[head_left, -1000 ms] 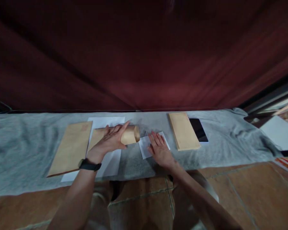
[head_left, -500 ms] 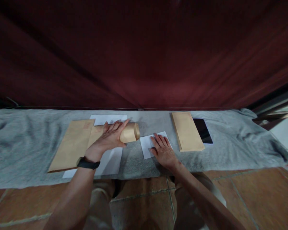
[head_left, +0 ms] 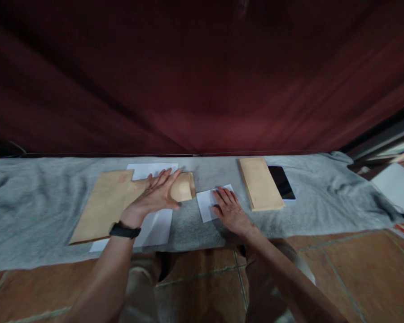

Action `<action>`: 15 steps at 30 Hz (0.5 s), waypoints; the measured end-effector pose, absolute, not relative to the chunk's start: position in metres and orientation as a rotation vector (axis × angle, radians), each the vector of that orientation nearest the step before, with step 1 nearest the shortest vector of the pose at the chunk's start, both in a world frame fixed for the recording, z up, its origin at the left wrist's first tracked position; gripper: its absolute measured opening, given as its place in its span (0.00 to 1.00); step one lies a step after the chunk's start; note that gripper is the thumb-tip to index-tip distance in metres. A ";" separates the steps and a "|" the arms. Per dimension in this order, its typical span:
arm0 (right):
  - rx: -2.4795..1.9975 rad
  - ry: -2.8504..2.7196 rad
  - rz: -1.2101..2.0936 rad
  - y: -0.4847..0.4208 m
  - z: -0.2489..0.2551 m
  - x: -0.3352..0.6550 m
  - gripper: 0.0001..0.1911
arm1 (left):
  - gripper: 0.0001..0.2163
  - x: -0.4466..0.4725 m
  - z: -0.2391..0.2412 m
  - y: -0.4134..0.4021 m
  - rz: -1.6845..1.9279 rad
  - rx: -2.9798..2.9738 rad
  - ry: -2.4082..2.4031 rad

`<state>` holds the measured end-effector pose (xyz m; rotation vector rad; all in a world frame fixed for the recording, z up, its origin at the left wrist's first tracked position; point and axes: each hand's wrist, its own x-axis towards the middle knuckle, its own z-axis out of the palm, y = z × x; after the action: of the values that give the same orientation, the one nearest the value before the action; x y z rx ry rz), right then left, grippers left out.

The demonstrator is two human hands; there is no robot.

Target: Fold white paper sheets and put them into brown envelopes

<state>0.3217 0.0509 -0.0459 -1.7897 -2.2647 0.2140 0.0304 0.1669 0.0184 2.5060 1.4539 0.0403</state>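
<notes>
My left hand [head_left: 158, 193] is spread over a small brown envelope [head_left: 184, 186], fingers and thumb apart; whether the palm touches it I cannot tell. The envelope's mouth faces right and lies nearly flat. Beneath it are white sheets [head_left: 158, 229], and a larger brown envelope [head_left: 101, 202] lies at its left. My right hand [head_left: 230, 208] rests with outstretched fingers on a folded white paper [head_left: 206, 207], just right of the small envelope's mouth.
To the right sits a stack of brown envelopes [head_left: 262, 186], with a dark-screened phone or tablet [head_left: 283, 183] partly under it. A grey cloth [head_left: 330, 197] covers the long, narrow surface. Behind hangs a dark red curtain [head_left: 202, 89]. A white object [head_left: 395, 186] stands at the far right.
The small envelope's mouth was bulged open and now lies flatter. My left hand has loosened, its thumb and fingers spreading wider. The right hand stays on the white paper.
</notes>
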 end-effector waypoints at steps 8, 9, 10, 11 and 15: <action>-1.944 -2.032 0.211 0.061 -0.041 0.343 0.31 | 0.36 0.110 0.005 0.090 0.305 2.640 1.049; -1.963 -2.007 0.211 0.061 -0.041 0.345 0.31 | 0.34 0.119 -0.002 0.078 0.297 2.635 1.093; -1.980 -1.987 0.208 0.061 -0.041 0.347 0.31 | 0.32 0.125 -0.009 0.067 0.283 2.634 1.131; -1.996 -1.974 0.205 0.060 -0.041 0.349 0.31 | 0.31 0.129 -0.015 0.059 0.273 2.634 1.147; -2.053 -1.960 0.208 0.058 -0.035 0.353 0.30 | 0.30 0.127 -0.028 0.050 0.301 2.617 1.312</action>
<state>0.3525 0.0584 -0.0346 -2.0530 -1.9597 0.2081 0.1273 0.0495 -0.0284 2.6166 1.3116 0.3008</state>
